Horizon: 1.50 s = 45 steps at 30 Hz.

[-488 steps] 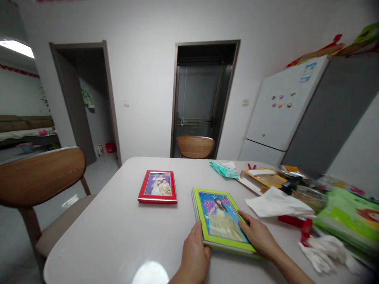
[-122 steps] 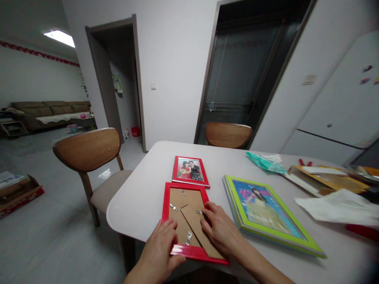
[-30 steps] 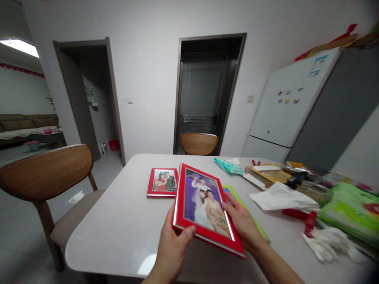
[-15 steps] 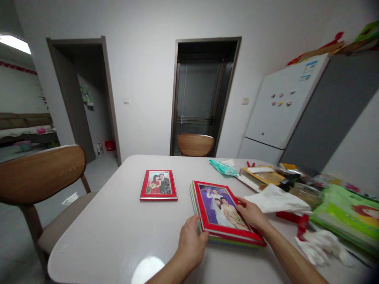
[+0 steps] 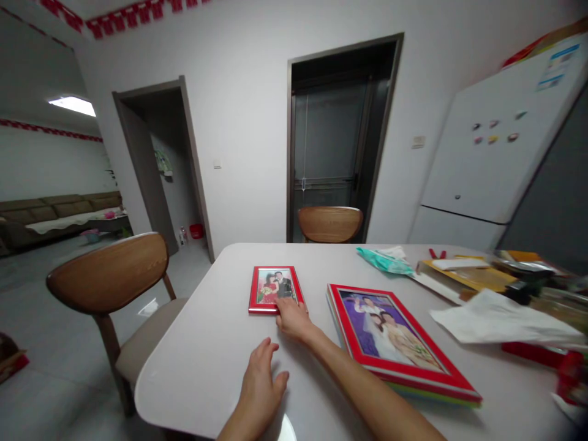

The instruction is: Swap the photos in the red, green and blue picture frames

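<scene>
A small red-edged picture frame (image 5: 253, 293) lies flat on the white table, holding a photo of a couple in a red dress and a dark suit. My right hand (image 5: 294, 318) reaches across to its near right corner, fingers closed over the edge and covering part of the picture. Nearer to me, my left hand (image 5: 260, 383) is held open over the tabletop, thumb apart, with nothing in it. To the right, a stack of larger picture frames (image 5: 342, 324) sits beside my right forearm; the top one is red, with a wedding photo on a purple ground.
Along the table's (image 5: 197, 361) right side lie a white tissue (image 5: 500, 318), a teal packet (image 5: 383, 260) and a yellow envelope (image 5: 487, 275). Wooden chairs stand at the left (image 5: 110, 275) and far side (image 5: 329, 224). A white fridge (image 5: 482, 165) is at the back right.
Both hands have let go of the large frame stack. My right hand has crossed left to the small frame; my left hand has opened. The view has turned rightward objects further right.
</scene>
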Available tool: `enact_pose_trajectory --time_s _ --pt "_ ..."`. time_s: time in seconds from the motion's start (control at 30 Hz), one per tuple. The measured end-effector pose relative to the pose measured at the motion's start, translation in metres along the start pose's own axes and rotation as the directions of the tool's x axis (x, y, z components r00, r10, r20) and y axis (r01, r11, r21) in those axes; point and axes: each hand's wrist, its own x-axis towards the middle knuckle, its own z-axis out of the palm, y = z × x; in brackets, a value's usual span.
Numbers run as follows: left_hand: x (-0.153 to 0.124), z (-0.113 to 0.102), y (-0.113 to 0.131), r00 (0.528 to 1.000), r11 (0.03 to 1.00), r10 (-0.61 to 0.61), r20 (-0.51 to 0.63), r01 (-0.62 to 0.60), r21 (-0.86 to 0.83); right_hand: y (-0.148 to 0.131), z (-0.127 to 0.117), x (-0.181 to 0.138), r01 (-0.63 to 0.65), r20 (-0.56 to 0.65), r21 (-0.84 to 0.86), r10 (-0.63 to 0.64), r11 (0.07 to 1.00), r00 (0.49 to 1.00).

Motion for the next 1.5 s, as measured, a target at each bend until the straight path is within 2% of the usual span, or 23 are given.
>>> enact_pose_trajectory --time_s 0.1,0.17,0.23,0.3,0.33,0.4,0.47,0.53,0.63,0.73,0.83,0.93,1.03,1.13,1.2,1.27,1.33,1.4,1.5 --pt "-0.004 -0.015 -0.001 0.998 0.992 0.061 -0.024 -0.058 0.108 -0.004 0.011 -0.007 0.019 0.018 0.022 -0.02 1.0 1.0" --pt "-0.007 -0.022 0.001 0.995 0.98 0.1 -0.021 -0.095 0.176 -0.012 0.01 -0.03 0.059 0.026 0.042 -0.06 0.997 0.998" --pt "-0.012 -0.024 0.004 0.991 0.965 0.124 0.049 -0.131 0.228 -0.02 0.003 -0.061 0.103 0.035 0.112 -0.107 0.988 0.994" --pt "-0.02 -0.02 0.007 0.977 0.953 0.132 0.168 -0.172 0.249 -0.023 -0.007 -0.091 0.146 0.032 0.366 -0.169 0.919 0.985" --pt "-0.025 -0.016 0.009 0.962 0.946 0.146 0.229 -0.203 0.251 -0.022 -0.013 -0.103 0.122 0.018 0.458 -0.146 0.881 0.989" --pt "-0.034 -0.006 0.012 0.934 0.927 0.196 0.298 -0.276 0.256 -0.014 -0.021 -0.121 0.024 -0.056 0.55 0.008 0.835 0.998" --pt "-0.042 0.003 0.016 0.916 0.894 0.254 0.311 -0.345 0.287 -0.002 -0.024 -0.13 -0.086 -0.13 0.582 0.197 0.809 0.972" --pt "-0.048 0.007 0.021 0.904 0.852 0.292 0.311 -0.394 0.345 0.007 -0.022 -0.132 -0.153 -0.161 0.608 0.31 0.779 0.937" --pt "-0.052 0.005 0.03 0.886 0.789 0.33 0.325 -0.448 0.42 0.009 -0.019 -0.128 -0.165 -0.177 0.638 0.352 0.752 0.919" --pt "-0.051 -0.01 0.044 0.875 0.758 0.37 0.312 -0.478 0.443 0.002 -0.026 -0.122 -0.116 -0.229 0.649 0.339 0.752 0.912" --pt "-0.045 -0.038 0.059 0.9 0.804 0.389 0.199 -0.436 0.405 -0.007 -0.04 -0.116 -0.045 -0.324 0.633 0.317 0.773 0.891" --pt "-0.035 -0.072 0.067 0.93 0.908 0.363 -0.06 -0.339 0.246 -0.017 -0.045 -0.108 0.019 -0.37 0.589 0.249 0.808 0.895" --pt "-0.025 -0.099 0.062 0.93 0.983 0.177 -0.323 -0.183 0.011 -0.03 -0.034 -0.097 0.072 -0.282 0.567 0.111 0.82 0.953" --pt "-0.022 -0.112 0.046 0.89 0.981 -0.043 -0.454 -0.048 -0.187 -0.043 -0.016 -0.088 0.093 -0.178 0.576 0.013 0.812 0.984" --pt "-0.024 -0.11 0.032 0.882 0.941 -0.16 -0.443 0.001 -0.337 -0.048 -0.006 -0.085 0.086 -0.128 0.564 -0.015 0.822 0.992" --pt "-0.029 -0.103 0.017 0.899 0.861 -0.258 -0.352 0.048 -0.507 -0.05 0.001 -0.086 0.065 -0.087 0.505 -0.024 0.86 0.996" --pt "-0.037 -0.091 0.002 0.916 0.795 -0.319 -0.244 0.118 -0.595 -0.046 0.004 -0.089 0.047 -0.047 0.399 -0.031 0.916 0.998" --pt "-0.046 -0.08 -0.01 0.928 0.825 -0.326 -0.183 0.185 -0.534 -0.041 0.005 -0.093 0.048 -0.009 0.279 -0.047 0.959 0.999" --pt "-0.057 -0.07 -0.019 0.948 0.937 -0.252 -0.192 0.189 -0.295 -0.033 0.005 -0.1 0.068 0.026 0.145 -0.072 0.987 0.997"
